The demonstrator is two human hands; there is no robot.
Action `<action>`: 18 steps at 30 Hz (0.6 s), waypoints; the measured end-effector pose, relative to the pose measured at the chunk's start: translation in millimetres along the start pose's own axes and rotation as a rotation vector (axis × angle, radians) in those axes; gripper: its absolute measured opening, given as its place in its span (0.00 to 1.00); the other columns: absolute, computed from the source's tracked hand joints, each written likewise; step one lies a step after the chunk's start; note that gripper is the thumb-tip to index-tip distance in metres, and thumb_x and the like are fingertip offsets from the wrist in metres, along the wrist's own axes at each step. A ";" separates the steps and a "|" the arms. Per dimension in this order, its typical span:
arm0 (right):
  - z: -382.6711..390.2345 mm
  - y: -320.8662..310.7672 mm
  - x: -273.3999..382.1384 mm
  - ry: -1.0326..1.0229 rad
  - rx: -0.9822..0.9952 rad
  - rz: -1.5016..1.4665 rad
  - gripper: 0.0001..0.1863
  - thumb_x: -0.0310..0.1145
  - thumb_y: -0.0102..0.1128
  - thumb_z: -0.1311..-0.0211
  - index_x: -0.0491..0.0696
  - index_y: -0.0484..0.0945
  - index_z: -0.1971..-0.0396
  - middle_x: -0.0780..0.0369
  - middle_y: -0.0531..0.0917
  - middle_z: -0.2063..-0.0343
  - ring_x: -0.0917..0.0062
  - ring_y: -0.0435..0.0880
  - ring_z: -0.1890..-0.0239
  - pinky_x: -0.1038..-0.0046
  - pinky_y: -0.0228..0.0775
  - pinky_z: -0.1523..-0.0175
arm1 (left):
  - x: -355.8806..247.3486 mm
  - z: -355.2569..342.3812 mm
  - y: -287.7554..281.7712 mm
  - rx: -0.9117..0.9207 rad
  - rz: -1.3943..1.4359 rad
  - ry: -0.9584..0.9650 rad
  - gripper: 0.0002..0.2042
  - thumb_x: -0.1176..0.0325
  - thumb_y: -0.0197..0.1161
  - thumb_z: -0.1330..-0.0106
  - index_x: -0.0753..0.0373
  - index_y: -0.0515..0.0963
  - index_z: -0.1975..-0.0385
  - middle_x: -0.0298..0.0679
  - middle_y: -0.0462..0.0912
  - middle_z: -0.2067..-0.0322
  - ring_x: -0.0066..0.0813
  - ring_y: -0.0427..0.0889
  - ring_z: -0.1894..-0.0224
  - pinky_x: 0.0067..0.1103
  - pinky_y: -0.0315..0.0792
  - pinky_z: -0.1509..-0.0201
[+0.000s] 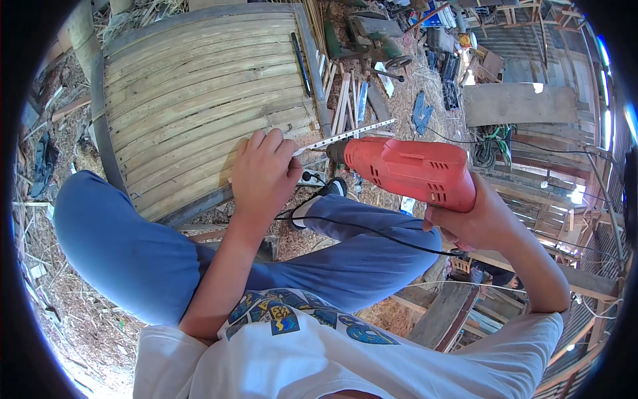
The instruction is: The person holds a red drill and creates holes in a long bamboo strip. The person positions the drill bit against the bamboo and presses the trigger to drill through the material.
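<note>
My right hand [475, 216] grips the handle of a red corded power drill [405, 166], held level and pointing left. Its black chuck [336, 153] carries a thin bit whose tip is close beside my left fingers. A white perforated strip [352, 133] is pinched in my left hand [266, 166] and sticks out to the right, past the drill's nose. Whether the bit touches the strip I cannot tell. From the handle's base a black cable [372, 229] runs left across my leg.
Under my left hand stands a low slatted bamboo platform [206, 86] with a dark frame; a black rod [301, 63] lies along its right side. A socket block [312, 177] with a black plug is beside my shoe. Wooden offcuts [342, 103] and clutter litter the ground beyond.
</note>
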State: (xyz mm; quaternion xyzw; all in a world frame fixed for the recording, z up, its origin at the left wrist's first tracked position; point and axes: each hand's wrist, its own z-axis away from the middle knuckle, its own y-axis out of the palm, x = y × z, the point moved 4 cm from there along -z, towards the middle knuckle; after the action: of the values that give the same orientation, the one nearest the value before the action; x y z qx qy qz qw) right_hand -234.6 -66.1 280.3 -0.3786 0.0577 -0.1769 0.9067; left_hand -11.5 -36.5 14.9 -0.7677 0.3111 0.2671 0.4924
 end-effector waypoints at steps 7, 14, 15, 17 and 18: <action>6.4 1.0 10.8 -0.025 0.007 0.041 0.24 0.40 0.81 0.33 0.40 0.80 0.49 0.62 0.92 0.69 0.80 0.88 0.72 0.71 0.81 0.68 | -1.0 -0.6 -1.5 0.007 0.007 -0.003 0.09 0.71 0.76 0.46 0.58 0.83 0.67 0.38 0.78 0.64 0.45 0.80 0.55 0.41 0.75 0.50; 0.3 0.4 -3.6 0.046 0.044 -0.076 0.27 0.42 0.83 0.34 0.39 0.81 0.46 0.62 0.90 0.71 0.81 0.87 0.74 0.70 0.77 0.74 | -1.4 -0.9 -1.2 0.006 0.003 -0.002 0.09 0.71 0.76 0.46 0.57 0.83 0.67 0.38 0.78 0.64 0.45 0.80 0.55 0.40 0.75 0.50; -0.3 -1.2 -6.1 0.052 0.030 -0.028 0.28 0.42 0.83 0.34 0.39 0.81 0.45 0.62 0.90 0.71 0.81 0.88 0.74 0.70 0.77 0.74 | -2.3 -1.4 -1.2 0.002 0.004 0.001 0.09 0.71 0.76 0.46 0.57 0.83 0.67 0.38 0.78 0.64 0.44 0.80 0.55 0.40 0.74 0.50; -1.4 0.2 -9.7 -0.004 -0.008 -0.008 0.29 0.43 0.83 0.34 0.38 0.81 0.45 0.62 0.90 0.71 0.81 0.87 0.74 0.70 0.77 0.74 | -1.5 -0.9 0.1 0.009 0.002 -0.004 0.09 0.71 0.76 0.46 0.57 0.83 0.67 0.38 0.78 0.64 0.44 0.80 0.55 0.40 0.74 0.50; -1.6 1.3 -10.9 -0.062 -0.044 0.013 0.30 0.43 0.84 0.35 0.38 0.81 0.45 0.62 0.89 0.71 0.80 0.87 0.75 0.70 0.77 0.74 | -0.9 -0.8 0.8 0.014 -0.001 -0.010 0.09 0.71 0.76 0.46 0.57 0.83 0.67 0.37 0.78 0.64 0.44 0.80 0.55 0.40 0.74 0.50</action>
State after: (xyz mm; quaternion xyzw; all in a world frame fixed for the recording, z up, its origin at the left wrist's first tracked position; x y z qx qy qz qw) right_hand -244.8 -62.4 277.9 -0.4035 0.0359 -0.1581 0.9005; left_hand -12.7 -37.3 15.3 -0.7629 0.3101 0.2684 0.4997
